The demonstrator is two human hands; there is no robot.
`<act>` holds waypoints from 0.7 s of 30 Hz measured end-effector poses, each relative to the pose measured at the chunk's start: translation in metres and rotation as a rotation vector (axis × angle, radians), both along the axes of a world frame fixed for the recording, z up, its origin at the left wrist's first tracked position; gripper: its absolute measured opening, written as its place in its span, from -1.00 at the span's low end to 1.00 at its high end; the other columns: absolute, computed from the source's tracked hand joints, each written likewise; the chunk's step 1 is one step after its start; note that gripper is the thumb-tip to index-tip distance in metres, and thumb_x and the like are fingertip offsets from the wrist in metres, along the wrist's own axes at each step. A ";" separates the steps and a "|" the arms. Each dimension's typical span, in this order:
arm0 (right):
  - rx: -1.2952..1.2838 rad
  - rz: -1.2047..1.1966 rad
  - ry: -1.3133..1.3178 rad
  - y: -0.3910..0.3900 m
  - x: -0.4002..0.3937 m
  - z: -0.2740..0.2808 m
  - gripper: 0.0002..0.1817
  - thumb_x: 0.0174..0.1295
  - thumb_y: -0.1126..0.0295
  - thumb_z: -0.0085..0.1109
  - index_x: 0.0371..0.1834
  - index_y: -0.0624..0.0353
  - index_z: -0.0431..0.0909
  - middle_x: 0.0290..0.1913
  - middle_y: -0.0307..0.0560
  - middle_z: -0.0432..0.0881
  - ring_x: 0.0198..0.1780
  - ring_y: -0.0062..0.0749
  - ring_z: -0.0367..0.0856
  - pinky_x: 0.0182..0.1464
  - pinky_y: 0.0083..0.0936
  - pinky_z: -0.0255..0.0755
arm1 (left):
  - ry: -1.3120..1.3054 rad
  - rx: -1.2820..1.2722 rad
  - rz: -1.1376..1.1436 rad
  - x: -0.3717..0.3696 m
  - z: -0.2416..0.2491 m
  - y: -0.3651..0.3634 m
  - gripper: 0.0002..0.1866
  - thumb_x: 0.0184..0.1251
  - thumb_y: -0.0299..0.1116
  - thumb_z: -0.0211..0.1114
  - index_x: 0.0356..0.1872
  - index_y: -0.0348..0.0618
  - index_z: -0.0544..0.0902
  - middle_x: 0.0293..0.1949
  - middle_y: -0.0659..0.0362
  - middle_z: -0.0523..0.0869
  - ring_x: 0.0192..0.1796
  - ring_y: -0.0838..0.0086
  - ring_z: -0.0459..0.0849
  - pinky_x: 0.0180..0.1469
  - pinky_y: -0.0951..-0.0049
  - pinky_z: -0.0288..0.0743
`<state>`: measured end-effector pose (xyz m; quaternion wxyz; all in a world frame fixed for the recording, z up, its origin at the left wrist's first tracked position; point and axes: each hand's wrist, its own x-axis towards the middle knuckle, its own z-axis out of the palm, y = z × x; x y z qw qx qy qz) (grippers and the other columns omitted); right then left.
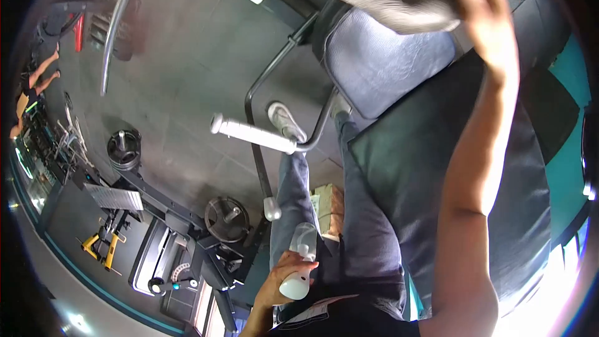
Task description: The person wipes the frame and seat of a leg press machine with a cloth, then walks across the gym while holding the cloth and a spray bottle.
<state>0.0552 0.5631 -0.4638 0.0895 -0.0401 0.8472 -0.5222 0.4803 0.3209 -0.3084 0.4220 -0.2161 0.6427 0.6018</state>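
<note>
In my left hand [288, 273], low in front of my legs, is a spray bottle [295, 287] with a white head and a clear body, my fingers wrapped around it. My right arm reaches far forward along the right side. The right hand [486, 22], smeared by motion, has hold of a grey cloth [399, 3]. That cloth stretches over the far part of a grey padded seat [390, 56] and overlaps it in this view. Closer to me, a wide black pad [437, 143] lies under my right forearm.
A bent metal bar with a white grip [253, 133] crosses left of the seat. Weight plates [226, 218] sit on a machine at lower left, near a yellow-framed device [103, 246]. A cardboard-coloured box [329, 209] shows between my legs. Another person [31, 93] is at far left.
</note>
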 end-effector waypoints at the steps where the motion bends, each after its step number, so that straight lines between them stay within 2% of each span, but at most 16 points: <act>1: 0.148 0.185 0.114 -0.019 0.007 -0.026 -0.67 0.33 0.18 0.07 -0.12 0.24 0.63 -0.25 0.03 0.60 -0.15 -0.20 0.51 -0.07 -0.28 0.38 | 0.008 0.000 0.001 0.007 0.000 -0.001 -0.44 -0.06 -0.44 0.57 0.10 -0.05 0.70 -0.14 0.10 0.68 0.04 0.16 0.53 0.15 0.21 0.39; 2: 0.443 0.411 0.454 -0.032 0.011 -0.072 -0.66 0.30 0.19 0.08 -0.09 0.26 0.59 -0.15 0.18 0.60 -0.02 -0.01 0.55 0.06 -0.17 0.41 | 0.013 -0.002 0.003 0.013 0.000 -0.002 -0.44 -0.06 -0.44 0.57 0.10 -0.04 0.70 -0.14 0.10 0.68 0.04 0.15 0.53 0.16 0.21 0.39; 3: 0.674 0.504 0.791 -0.046 0.022 -0.115 -0.64 0.27 0.19 0.09 -0.06 0.28 0.55 -0.06 0.32 0.61 0.10 0.17 0.59 0.19 -0.05 0.43 | 0.027 -0.003 0.022 0.016 0.002 -0.004 -0.45 -0.07 -0.45 0.56 0.09 -0.02 0.71 -0.13 0.10 0.68 0.05 0.15 0.52 0.17 0.21 0.39; 4: 0.671 0.301 0.936 -0.061 0.050 -0.122 -0.58 0.28 0.24 0.08 0.08 0.35 0.52 -0.02 0.33 0.58 0.19 0.16 0.51 0.25 -0.04 0.36 | -0.003 -0.020 0.064 0.021 0.005 -0.003 -0.44 -0.09 -0.47 0.56 0.08 0.00 0.72 -0.13 0.11 0.68 0.05 0.15 0.52 0.19 0.20 0.39; 5: 0.307 0.271 0.261 -0.063 0.066 -0.107 -0.58 0.31 0.26 0.03 0.10 0.34 0.53 0.02 0.35 0.57 0.23 0.16 0.46 0.31 -0.06 0.30 | -0.014 -0.011 0.072 0.033 0.010 -0.007 -0.43 -0.12 -0.47 0.55 0.08 0.00 0.72 -0.11 0.12 0.69 0.06 0.14 0.52 0.20 0.19 0.39; 7: 0.442 0.319 0.295 -0.022 0.090 -0.124 -0.68 0.39 0.25 0.07 0.08 0.20 0.57 -0.02 0.02 0.66 0.09 -0.23 0.63 0.14 -0.32 0.49 | -0.006 -0.011 0.093 0.053 0.011 -0.012 -0.40 -0.17 -0.46 0.55 0.08 0.01 0.72 -0.09 0.13 0.70 0.06 0.14 0.52 0.20 0.18 0.39; 8: 0.322 0.236 0.187 -0.017 0.112 -0.110 -0.67 0.37 0.26 0.10 0.09 0.21 0.57 -0.01 0.01 0.66 0.08 -0.23 0.64 0.14 -0.32 0.50 | -0.004 -0.005 0.095 0.060 0.013 -0.017 -0.39 -0.19 -0.46 0.54 0.08 0.01 0.72 -0.09 0.13 0.70 0.06 0.13 0.53 0.20 0.17 0.40; 9: -0.023 0.103 -0.094 -0.021 0.146 -0.082 -0.66 0.35 0.28 0.14 0.10 0.23 0.57 -0.01 0.00 0.67 0.07 -0.23 0.65 0.15 -0.31 0.51 | 0.010 0.003 0.091 0.067 0.011 -0.022 -0.37 -0.21 -0.45 0.54 0.08 0.01 0.72 -0.08 0.14 0.71 0.06 0.13 0.53 0.20 0.17 0.40; 10: -0.505 -0.074 -0.424 -0.033 0.183 -0.053 -0.64 0.33 0.29 0.17 0.11 0.25 0.56 0.00 -0.01 0.67 0.06 -0.22 0.65 0.15 -0.31 0.52 | 0.022 0.023 0.109 0.078 0.007 -0.026 -0.37 -0.22 -0.45 0.53 0.08 0.01 0.72 -0.07 0.13 0.71 0.06 0.13 0.53 0.19 0.17 0.40; 11: -0.840 -0.208 -0.666 -0.049 0.220 -0.025 -0.62 0.31 0.30 0.21 0.12 0.27 0.56 0.01 -0.02 0.67 0.05 -0.22 0.66 0.15 -0.31 0.53 | 0.033 0.041 0.129 0.090 0.004 -0.030 -0.36 -0.23 -0.44 0.53 0.08 0.01 0.72 -0.07 0.13 0.71 0.06 0.13 0.53 0.18 0.17 0.41; 12: -0.879 -0.227 -0.834 -0.065 0.255 0.000 -0.60 0.29 0.31 0.24 0.13 0.29 0.56 0.02 -0.02 0.68 0.04 -0.22 0.67 0.15 -0.30 0.53 | 0.040 0.060 0.148 0.102 0.001 -0.034 -0.36 -0.24 -0.44 0.53 0.08 0.01 0.72 -0.06 0.12 0.72 0.06 0.12 0.53 0.18 0.16 0.41; 14: -0.376 0.075 -0.985 -0.098 0.314 0.028 -0.51 0.45 0.13 0.02 0.17 0.37 0.52 0.04 0.06 0.66 0.15 -0.14 0.61 0.24 -0.30 0.44 | 0.059 0.075 0.167 0.123 -0.009 -0.042 -0.36 -0.24 -0.44 0.53 0.09 0.02 0.72 -0.06 0.11 0.72 0.05 0.13 0.53 0.16 0.16 0.42; 16: 0.024 0.523 -0.969 -0.138 0.360 0.002 -0.42 0.49 0.03 -0.07 0.18 0.42 0.49 0.10 0.24 0.62 0.22 -0.01 0.56 0.31 -0.25 0.35 | 0.050 0.081 0.187 0.145 -0.010 -0.048 -0.36 -0.24 -0.44 0.53 0.09 0.02 0.72 -0.07 0.11 0.72 0.04 0.14 0.53 0.14 0.17 0.43; 18: -0.159 0.559 -1.008 -0.182 0.415 -0.053 -0.35 0.50 -0.02 -0.12 0.15 0.51 0.49 0.08 0.42 0.60 0.20 0.16 0.56 0.30 -0.18 0.36 | 0.046 0.068 0.201 0.163 -0.012 -0.066 -0.35 -0.26 -0.46 0.54 0.08 0.02 0.73 -0.09 0.11 0.71 0.03 0.14 0.54 0.13 0.18 0.44; 20: 0.027 0.533 -1.089 -0.222 0.402 -0.098 -0.33 0.45 -0.02 -0.09 0.10 0.57 0.49 0.06 0.52 0.58 0.15 0.24 0.59 0.24 -0.12 0.42 | 0.049 0.024 0.272 0.180 -0.011 -0.077 -0.45 -0.15 -0.51 0.56 0.03 -0.01 0.75 -0.16 0.12 0.67 0.01 0.20 0.55 0.06 0.26 0.47; 21: 0.192 0.564 -0.965 -0.244 0.396 -0.125 -0.33 0.41 -0.03 -0.04 0.06 0.56 0.51 0.03 0.53 0.59 0.12 0.26 0.60 0.20 -0.09 0.45 | 0.035 0.011 0.273 0.181 -0.011 -0.080 -0.47 -0.13 -0.50 0.57 0.02 -0.02 0.75 -0.16 0.12 0.68 0.00 0.22 0.55 0.05 0.28 0.48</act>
